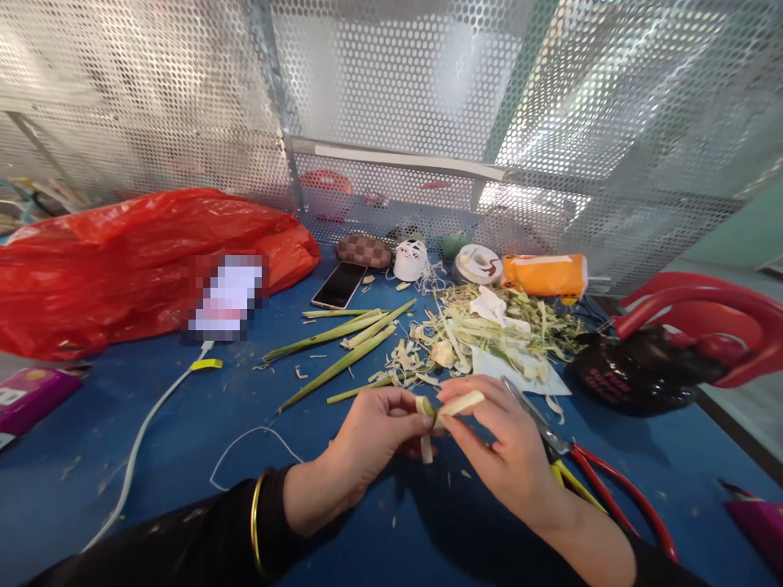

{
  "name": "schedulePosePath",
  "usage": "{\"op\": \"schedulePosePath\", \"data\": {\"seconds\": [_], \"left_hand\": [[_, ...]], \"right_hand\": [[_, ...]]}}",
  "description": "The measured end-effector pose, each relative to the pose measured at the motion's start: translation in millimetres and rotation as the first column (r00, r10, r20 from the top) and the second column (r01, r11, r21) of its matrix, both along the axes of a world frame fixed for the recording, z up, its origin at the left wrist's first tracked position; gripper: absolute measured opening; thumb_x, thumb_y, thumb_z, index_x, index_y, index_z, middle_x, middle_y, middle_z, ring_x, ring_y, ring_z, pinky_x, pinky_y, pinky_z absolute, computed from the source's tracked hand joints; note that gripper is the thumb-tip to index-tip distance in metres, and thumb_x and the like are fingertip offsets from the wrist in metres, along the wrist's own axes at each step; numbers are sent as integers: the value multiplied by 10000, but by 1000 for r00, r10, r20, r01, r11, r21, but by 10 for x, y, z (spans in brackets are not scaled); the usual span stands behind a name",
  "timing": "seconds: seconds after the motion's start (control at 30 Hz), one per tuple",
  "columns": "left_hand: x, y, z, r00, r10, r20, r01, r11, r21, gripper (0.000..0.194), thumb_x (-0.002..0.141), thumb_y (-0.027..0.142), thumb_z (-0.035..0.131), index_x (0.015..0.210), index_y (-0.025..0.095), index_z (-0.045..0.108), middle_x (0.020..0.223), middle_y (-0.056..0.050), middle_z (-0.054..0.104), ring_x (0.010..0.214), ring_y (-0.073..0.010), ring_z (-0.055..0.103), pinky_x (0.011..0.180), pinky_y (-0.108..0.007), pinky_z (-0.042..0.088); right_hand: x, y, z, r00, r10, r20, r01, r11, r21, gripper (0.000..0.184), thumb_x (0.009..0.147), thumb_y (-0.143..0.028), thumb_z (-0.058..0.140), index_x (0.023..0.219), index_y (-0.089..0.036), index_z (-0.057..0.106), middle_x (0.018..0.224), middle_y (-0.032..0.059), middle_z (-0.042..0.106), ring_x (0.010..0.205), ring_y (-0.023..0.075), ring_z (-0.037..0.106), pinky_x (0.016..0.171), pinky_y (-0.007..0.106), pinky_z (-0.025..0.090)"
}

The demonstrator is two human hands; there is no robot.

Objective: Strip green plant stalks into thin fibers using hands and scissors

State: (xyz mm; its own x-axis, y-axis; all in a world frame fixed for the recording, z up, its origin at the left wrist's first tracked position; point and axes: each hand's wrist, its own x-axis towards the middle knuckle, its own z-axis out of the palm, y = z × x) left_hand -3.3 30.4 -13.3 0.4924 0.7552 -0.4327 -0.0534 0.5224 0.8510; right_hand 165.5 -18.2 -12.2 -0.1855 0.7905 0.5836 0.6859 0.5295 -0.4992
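My left hand (376, 432) pinches a folded, pale green-yellow plant strip (426, 450) between thumb and fingers. One end of it hangs below the fingertips. Closed on another pale end of the folded strips (463, 404), my right hand (505, 444) meets the left hand over the front of the table. I cannot tell whether this is one strip or more. Just beyond the hands lie several long green leaf stalks (342, 367) and a heap of pale peelings and dried bits (507, 326). Red-handled scissors (603, 481) lie partly under my right forearm, beside a yellow-handled tool (578, 487).
Left are a red plastic bag (140, 269), a lit phone (226, 297) and its white cable (143, 440). Behind stand a dark phone (340, 285), checked case (364, 252), white thread spool (410, 260), tape roll (479, 265) and orange container (544, 275). Right is a black pot (630, 371).
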Motion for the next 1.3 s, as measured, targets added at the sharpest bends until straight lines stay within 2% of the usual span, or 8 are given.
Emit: {"op": "schedulePosePath", "data": {"seconds": [0.13, 0.23, 0.67, 0.83, 0.97, 1.13, 1.23, 1.3], "left_hand": [[9, -3, -13, 999, -32, -11, 32, 999, 1, 200, 607, 243, 765, 711, 120, 648, 662, -57, 717, 504, -123, 632, 537, -227, 478], [14, -12, -10, 999, -54, 0, 54, 998, -9, 191, 623, 245, 763, 724, 121, 657, 669, -45, 715, 518, -124, 642, 543, -222, 480], [49, -77, -72, 999, -14, -35, 15, 1000, 14, 288, 535, 290, 843, 712, 134, 678, 628, -4, 672, 570, -136, 638, 609, -252, 496], [32, -67, -62, 997, -3, -79, 11, 995, 100, 198, 647, 283, 764, 766, 132, 717, 639, -22, 681, 577, -121, 626, 577, -214, 453], [-10, 18, 19, 995, 60, -81, -54, 996, 69, 169, 673, 285, 737, 721, 123, 722, 628, -40, 679, 554, -106, 602, 580, -213, 449], [-47, 80, 68, 997, 69, -41, -68, 997, 25, 146, 663, 261, 738, 644, 123, 695, 683, -52, 691, 584, -108, 615, 596, -214, 462], [-47, 72, 56, 999, 37, -29, -37, 999, -10, 149, 658, 268, 744, 680, 124, 714, 709, -57, 701, 581, -111, 620, 606, -227, 470], [-41, 62, 40, 999, 11, -34, -11, 1000, -11, 146, 653, 270, 747, 681, 129, 722, 670, -45, 689, 566, -109, 612, 603, -229, 462]], "right_hand": [[-37, -18, -13, 985, -148, -93, 109, 934, -339, 158, 893, -220, 526, 738, -212, 555, 748, 17, 631, 742, 180, 599, 672, 301, 473], [-50, -30, -28, 974, -205, -97, 142, 885, -442, 188, 887, -261, 517, 705, -215, 526, 681, -1, 600, 685, 172, 577, 620, 278, 449], [-119, -17, -119, 959, -267, -97, 200, 876, -438, 152, 841, -250, 495, 692, -222, 485, 631, -7, 557, 620, 167, 541, 562, 266, 426], [-113, -11, -94, 960, -253, -121, 178, 881, -438, 172, 868, -272, 502, 704, -218, 496, 633, -16, 575, 589, 145, 557, 550, 251, 439], [9, -6, -2, 959, -241, -150, 163, 899, -406, 98, 870, -306, 558, 865, -214, 591, 740, 9, 648, 677, 162, 625, 611, 261, 498], [149, -2, 161, 985, -59, -160, -6, 926, -377, 104, 828, -240, 636, 929, -234, 658, 893, 24, 689, 834, 185, 648, 756, 299, 526], [139, 11, 184, 972, 32, -232, -127, 904, -409, 93, 850, -213, 617, 918, -236, 677, 855, 11, 686, 787, 162, 649, 732, 278, 534], [104, 22, 149, 957, 32, -289, -140, 922, -360, 113, 872, -210, 588, 870, -233, 699, 836, 21, 675, 779, 163, 646, 722, 286, 536]]}}
